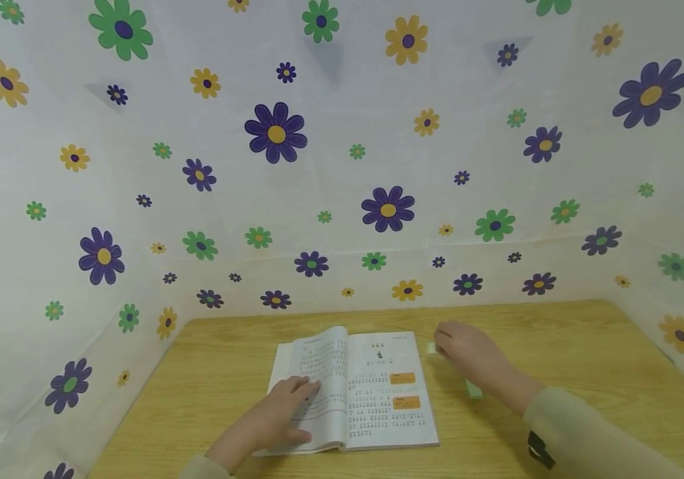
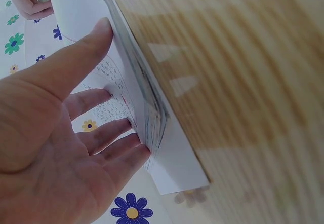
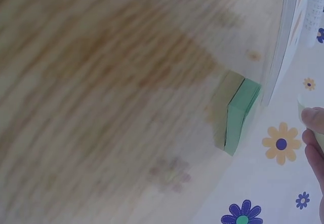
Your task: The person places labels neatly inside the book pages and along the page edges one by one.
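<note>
Green pad (image 1: pixel 474 389) lies right of the book (image 1: pixel 380 392); our left grip (image 1: pixel 277 411), spread, touches the book, our right grip (image 1: pixel 472 351) pinches a slip (image 1: pixel 431 348).

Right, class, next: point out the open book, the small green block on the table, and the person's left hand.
Open book (image 1: pixel 368 392): head view, right-hand page near the fold.
Green block (image 3: pixel 239 113): right wrist view, middle of its visible sides.
Left hand (image 1: pixel 273 412): head view, back of the hand.

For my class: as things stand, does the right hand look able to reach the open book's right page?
Probably yes: the right hand, pinching a pale green slip, is beside the right page, with no other object visible between them.
</note>
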Action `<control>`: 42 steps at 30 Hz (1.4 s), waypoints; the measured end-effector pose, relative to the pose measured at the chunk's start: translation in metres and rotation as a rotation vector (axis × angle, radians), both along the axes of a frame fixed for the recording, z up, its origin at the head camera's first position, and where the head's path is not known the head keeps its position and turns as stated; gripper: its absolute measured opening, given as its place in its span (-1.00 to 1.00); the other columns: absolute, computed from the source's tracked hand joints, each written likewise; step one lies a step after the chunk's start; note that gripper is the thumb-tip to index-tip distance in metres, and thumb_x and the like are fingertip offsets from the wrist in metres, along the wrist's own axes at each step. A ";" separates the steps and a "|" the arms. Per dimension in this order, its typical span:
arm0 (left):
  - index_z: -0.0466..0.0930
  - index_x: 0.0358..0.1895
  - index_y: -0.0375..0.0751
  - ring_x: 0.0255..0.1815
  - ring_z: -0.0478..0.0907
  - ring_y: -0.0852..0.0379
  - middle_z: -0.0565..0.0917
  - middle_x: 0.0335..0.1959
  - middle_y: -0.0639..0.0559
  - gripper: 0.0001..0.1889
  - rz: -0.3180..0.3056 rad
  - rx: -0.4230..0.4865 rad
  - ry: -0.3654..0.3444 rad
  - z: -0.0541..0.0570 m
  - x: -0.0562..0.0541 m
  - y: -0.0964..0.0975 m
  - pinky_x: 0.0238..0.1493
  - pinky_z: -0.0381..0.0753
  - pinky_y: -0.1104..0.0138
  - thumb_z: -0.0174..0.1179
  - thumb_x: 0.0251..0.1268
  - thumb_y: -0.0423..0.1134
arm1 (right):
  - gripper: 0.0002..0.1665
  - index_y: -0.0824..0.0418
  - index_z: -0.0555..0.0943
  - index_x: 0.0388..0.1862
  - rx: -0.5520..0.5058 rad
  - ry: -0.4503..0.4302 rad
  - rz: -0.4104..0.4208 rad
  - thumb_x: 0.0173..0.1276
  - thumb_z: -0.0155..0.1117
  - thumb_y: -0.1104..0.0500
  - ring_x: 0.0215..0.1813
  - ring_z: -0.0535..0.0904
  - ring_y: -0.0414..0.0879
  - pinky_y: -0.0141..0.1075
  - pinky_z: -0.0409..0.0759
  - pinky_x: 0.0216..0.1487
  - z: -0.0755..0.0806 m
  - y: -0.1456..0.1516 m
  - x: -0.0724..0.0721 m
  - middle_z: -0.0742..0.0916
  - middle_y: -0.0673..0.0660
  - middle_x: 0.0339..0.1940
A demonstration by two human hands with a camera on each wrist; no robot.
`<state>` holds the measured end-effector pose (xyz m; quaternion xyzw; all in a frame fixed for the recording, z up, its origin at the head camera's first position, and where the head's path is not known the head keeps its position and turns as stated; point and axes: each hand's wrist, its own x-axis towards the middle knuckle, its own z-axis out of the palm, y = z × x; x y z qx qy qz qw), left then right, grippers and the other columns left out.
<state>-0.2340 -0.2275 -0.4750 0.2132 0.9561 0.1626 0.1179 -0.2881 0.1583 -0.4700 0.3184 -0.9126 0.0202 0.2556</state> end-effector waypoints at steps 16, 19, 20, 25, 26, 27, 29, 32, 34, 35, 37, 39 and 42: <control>0.39 0.56 -0.23 0.57 0.33 -0.39 0.39 0.56 -0.34 -0.09 -0.005 0.002 0.009 0.004 0.002 0.001 0.55 0.41 -0.27 0.61 0.16 -0.10 | -0.75 0.28 0.78 -0.14 -0.056 0.013 0.052 0.20 0.62 0.34 -0.11 0.78 -0.03 -0.29 0.83 -0.06 -0.002 -0.006 -0.010 0.83 0.11 -0.16; 0.40 0.56 -0.23 0.57 0.32 -0.38 0.38 0.56 -0.33 -0.11 0.008 -0.001 0.001 0.004 0.001 0.002 0.55 0.41 -0.26 0.61 0.17 -0.11 | -0.74 0.29 0.78 -0.17 -0.070 0.037 0.078 0.16 0.63 0.38 -0.12 0.78 -0.03 -0.29 0.83 -0.07 -0.004 -0.008 -0.012 0.83 0.12 -0.18; 0.40 0.56 -0.23 0.57 0.32 -0.38 0.38 0.56 -0.33 -0.11 0.013 -0.002 -0.003 0.004 0.001 0.003 0.55 0.42 -0.26 0.61 0.17 -0.11 | -0.74 0.30 0.78 -0.17 -0.072 0.043 0.083 0.14 0.63 0.39 -0.13 0.78 -0.03 -0.29 0.83 -0.07 -0.004 -0.008 -0.013 0.83 0.13 -0.18; 0.40 0.56 -0.23 0.58 0.32 -0.36 0.38 0.57 -0.32 -0.11 0.026 -0.004 -0.016 0.005 0.002 0.004 0.55 0.41 -0.26 0.61 0.17 -0.12 | -0.73 0.29 0.78 -0.15 -0.054 0.033 0.063 0.15 0.63 0.37 -0.10 0.78 -0.03 -0.29 0.83 -0.05 -0.005 -0.013 -0.015 0.84 0.13 -0.16; 0.40 0.56 -0.23 0.58 0.31 -0.36 0.38 0.57 -0.33 -0.11 0.027 -0.003 -0.017 0.005 0.002 0.004 0.55 0.41 -0.26 0.61 0.17 -0.11 | -0.73 0.28 0.78 -0.14 -0.048 0.026 0.056 0.16 0.63 0.36 -0.10 0.78 -0.03 -0.29 0.83 -0.04 -0.005 -0.014 -0.016 0.84 0.12 -0.15; 0.40 0.56 -0.23 0.58 0.31 -0.36 0.37 0.58 -0.33 -0.11 0.028 -0.003 -0.018 0.005 0.002 0.004 0.55 0.41 -0.26 0.61 0.17 -0.11 | -0.73 0.28 0.79 -0.14 -0.043 0.019 0.052 0.17 0.62 0.36 -0.09 0.78 -0.03 -0.29 0.83 -0.04 -0.005 -0.015 -0.016 0.84 0.12 -0.15; 0.39 0.56 -0.22 0.59 0.30 -0.37 0.37 0.58 -0.33 -0.10 0.028 0.000 -0.020 0.005 0.002 0.004 0.55 0.40 -0.26 0.61 0.17 -0.11 | -0.75 0.28 0.79 -0.15 -0.045 0.003 0.048 0.19 0.62 0.36 -0.09 0.78 -0.03 -0.30 0.83 -0.03 -0.005 -0.016 -0.017 0.84 0.12 -0.14; 0.39 0.57 -0.23 0.59 0.29 -0.37 0.36 0.59 -0.33 -0.10 0.023 0.003 -0.022 0.003 0.001 0.003 0.56 0.40 -0.26 0.60 0.18 -0.11 | -0.78 0.27 0.80 -0.17 -0.057 -0.011 0.052 0.20 0.61 0.36 -0.08 0.78 -0.04 -0.30 0.83 -0.03 -0.005 -0.018 -0.019 0.84 0.11 -0.14; 0.38 0.57 -0.23 0.60 0.29 -0.38 0.35 0.59 -0.34 -0.11 0.017 0.003 -0.022 0.003 0.001 0.003 0.56 0.40 -0.27 0.60 0.19 -0.11 | -0.79 0.27 0.80 -0.18 -0.067 -0.017 0.060 0.20 0.62 0.37 -0.08 0.78 -0.03 -0.30 0.83 -0.03 -0.004 -0.019 -0.020 0.84 0.11 -0.13; 0.38 0.57 -0.23 0.60 0.28 -0.38 0.35 0.59 -0.34 -0.11 0.015 0.003 -0.023 0.003 0.001 0.003 0.56 0.39 -0.27 0.59 0.19 -0.11 | -0.78 0.26 0.80 -0.19 -0.067 -0.015 0.062 0.19 0.62 0.37 -0.08 0.79 -0.03 -0.29 0.83 -0.03 -0.005 -0.020 -0.021 0.84 0.10 -0.14; 0.38 0.57 -0.23 0.60 0.28 -0.38 0.35 0.59 -0.34 -0.11 0.014 0.003 -0.023 0.004 0.002 0.003 0.56 0.39 -0.27 0.59 0.19 -0.11 | -0.78 0.25 0.80 -0.19 -0.064 -0.011 0.068 0.18 0.64 0.36 -0.08 0.79 -0.04 -0.29 0.83 -0.03 -0.005 -0.021 -0.022 0.84 0.10 -0.14; 0.37 0.57 -0.23 0.60 0.28 -0.38 0.35 0.59 -0.34 -0.11 0.012 0.002 -0.022 0.005 0.002 0.003 0.56 0.39 -0.27 0.59 0.20 -0.11 | -0.77 0.25 0.81 -0.19 -0.059 -0.010 0.075 0.17 0.65 0.35 -0.07 0.79 -0.03 -0.28 0.84 -0.01 -0.005 -0.021 -0.023 0.84 0.10 -0.14; 0.37 0.57 -0.24 0.60 0.28 -0.39 0.35 0.59 -0.35 -0.11 0.007 0.001 -0.018 0.006 0.003 0.003 0.56 0.39 -0.27 0.59 0.20 -0.11 | -0.77 0.25 0.81 -0.18 -0.052 -0.016 0.085 0.18 0.65 0.34 -0.05 0.80 -0.02 -0.26 0.84 0.03 -0.005 -0.022 -0.025 0.85 0.11 -0.12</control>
